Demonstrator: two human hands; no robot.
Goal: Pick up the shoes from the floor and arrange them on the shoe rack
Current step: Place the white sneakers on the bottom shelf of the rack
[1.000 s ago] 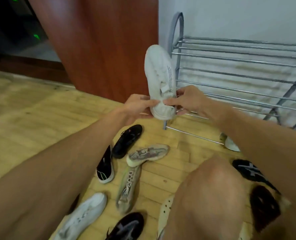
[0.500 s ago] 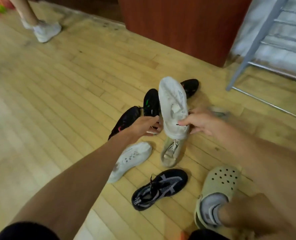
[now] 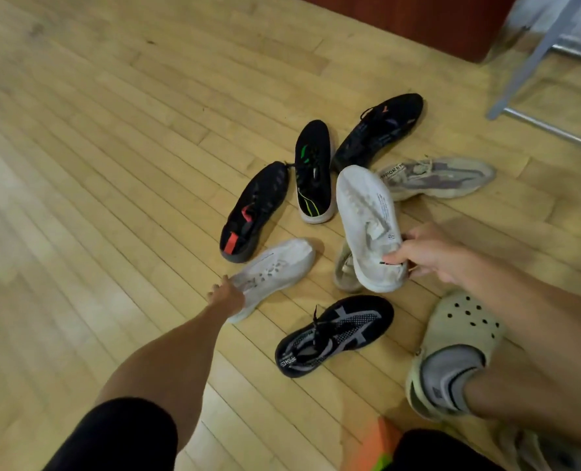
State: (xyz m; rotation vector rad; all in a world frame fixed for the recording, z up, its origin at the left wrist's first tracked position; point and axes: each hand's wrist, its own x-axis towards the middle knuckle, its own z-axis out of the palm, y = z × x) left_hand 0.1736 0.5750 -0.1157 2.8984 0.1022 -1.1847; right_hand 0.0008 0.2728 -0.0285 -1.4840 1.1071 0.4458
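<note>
My right hand (image 3: 428, 254) grips the heel of a white knit shoe (image 3: 367, 219) and holds it toe-up above the pile. Its partner, a second white shoe (image 3: 275, 270), lies flat on the wooden floor. My left hand (image 3: 228, 295) is closed over this shoe's heel end, and the shoe still rests on the floor. The grey metal shoe rack (image 3: 533, 59) shows only a leg and a low rail at the top right.
Around the white pair lie a black shoe with red marks (image 3: 255, 212), a black shoe with green marks (image 3: 314, 171), another black shoe (image 3: 380, 130), two beige sneakers (image 3: 438, 176), and a black-grey knit shoe (image 3: 336, 334). My foot in a pale clog (image 3: 462, 334) stands at the right.
My view has swung down from the rack to the floor. My left hand has let go of the held white shoe and dropped onto the second white shoe. My right hand has lowered its shoe.
</note>
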